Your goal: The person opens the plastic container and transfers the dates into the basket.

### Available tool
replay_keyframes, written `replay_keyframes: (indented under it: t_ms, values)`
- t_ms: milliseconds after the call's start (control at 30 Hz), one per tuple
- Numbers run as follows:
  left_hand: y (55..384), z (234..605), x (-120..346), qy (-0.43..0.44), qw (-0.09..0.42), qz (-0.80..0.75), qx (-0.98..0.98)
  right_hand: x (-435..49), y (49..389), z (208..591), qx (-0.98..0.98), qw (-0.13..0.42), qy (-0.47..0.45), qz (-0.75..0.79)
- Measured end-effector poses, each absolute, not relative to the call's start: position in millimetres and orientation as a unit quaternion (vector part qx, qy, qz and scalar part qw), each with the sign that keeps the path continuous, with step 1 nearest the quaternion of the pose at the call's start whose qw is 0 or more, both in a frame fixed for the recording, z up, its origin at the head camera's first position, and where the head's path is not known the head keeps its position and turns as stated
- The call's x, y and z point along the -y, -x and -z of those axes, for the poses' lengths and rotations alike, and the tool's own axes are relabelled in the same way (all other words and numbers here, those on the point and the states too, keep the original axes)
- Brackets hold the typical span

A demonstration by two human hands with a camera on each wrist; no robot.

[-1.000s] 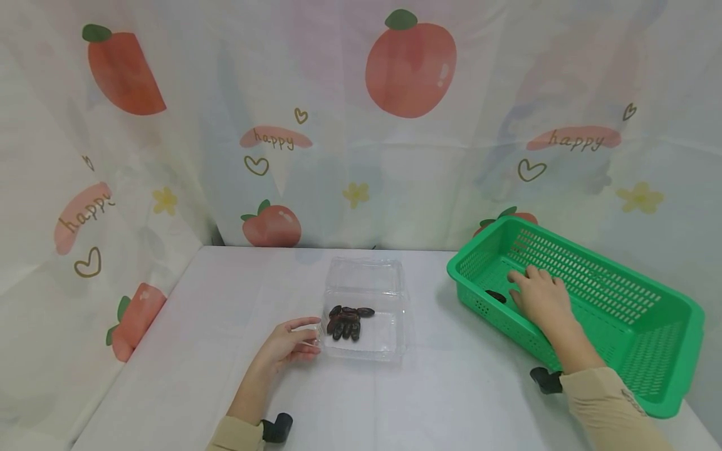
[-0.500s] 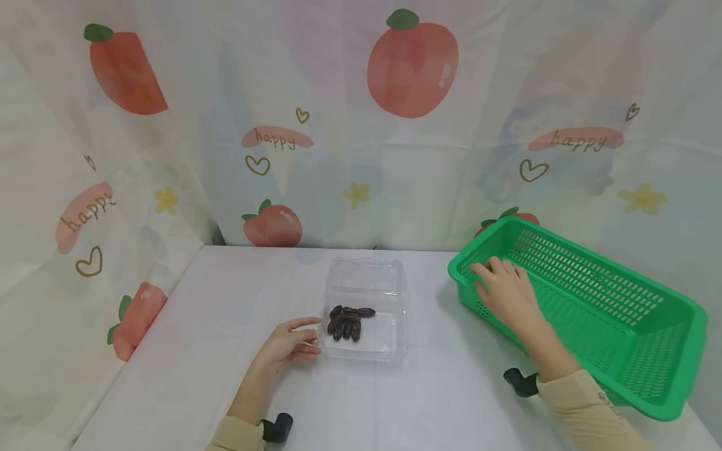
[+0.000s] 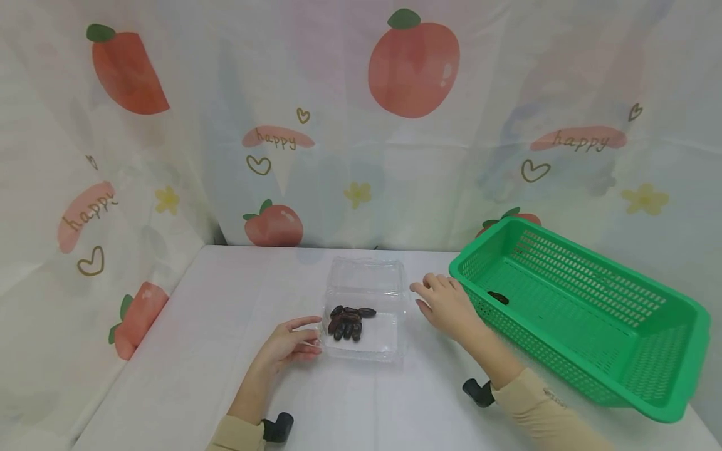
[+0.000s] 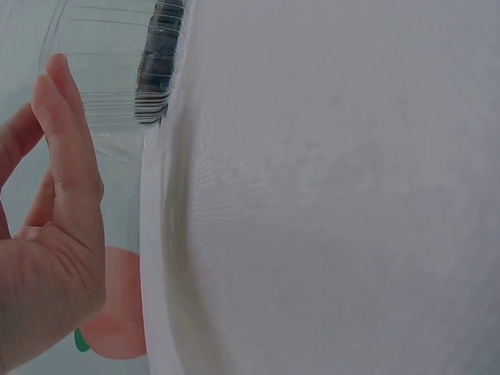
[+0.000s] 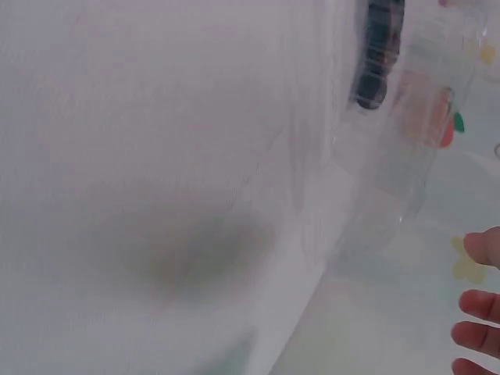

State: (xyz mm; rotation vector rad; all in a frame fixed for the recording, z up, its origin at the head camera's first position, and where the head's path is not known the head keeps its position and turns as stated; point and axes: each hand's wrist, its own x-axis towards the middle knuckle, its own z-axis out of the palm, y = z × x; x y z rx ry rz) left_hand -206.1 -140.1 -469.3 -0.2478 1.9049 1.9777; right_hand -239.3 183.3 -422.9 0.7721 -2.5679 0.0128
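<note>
A clear plastic clamshell box (image 3: 383, 335) lies with its lid folded back, several dark dates (image 3: 348, 318) grouped in its left part. My left hand (image 3: 284, 343) rests at the box's left edge; in the left wrist view its fairly straight fingers (image 4: 72, 148) reach the clear wall. My right hand (image 3: 448, 307) hovers over the table between box and basket, fingers loosely bent. In the right wrist view its fingertips (image 5: 476, 334) stand apart, with nothing visible between them. One dark date (image 3: 498, 297) lies in the green basket (image 3: 570, 369).
The green basket stands slanted on the right side of the white-covered table (image 3: 225, 294). A fruit-printed curtain (image 3: 338, 75) hangs behind the table and along its left side. A black wrist mount (image 3: 478, 393) sticks out beside the right sleeve.
My right hand has moved left out of the green basket to a spot beside the box, uncovering the date there again. The left hand and the dates in the box stay put.
</note>
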Motion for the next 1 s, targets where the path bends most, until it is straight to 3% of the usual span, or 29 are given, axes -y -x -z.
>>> replay_keyframes:
  t_ms: [300,733,1000]
  values:
    - [207,472,140,0.094,0.191,-0.702,-0.680,-146,241,438,0.918,0.190,-0.347,-0.009]
    - [207,472,140,0.100,0.189,-0.697,-0.684,-117,248,456,0.883,0.185,-0.431,0.018]
    - [208,473,140,0.102,0.185,-0.693,-0.689,-109,252,465,0.881,0.140,-0.451,0.027]
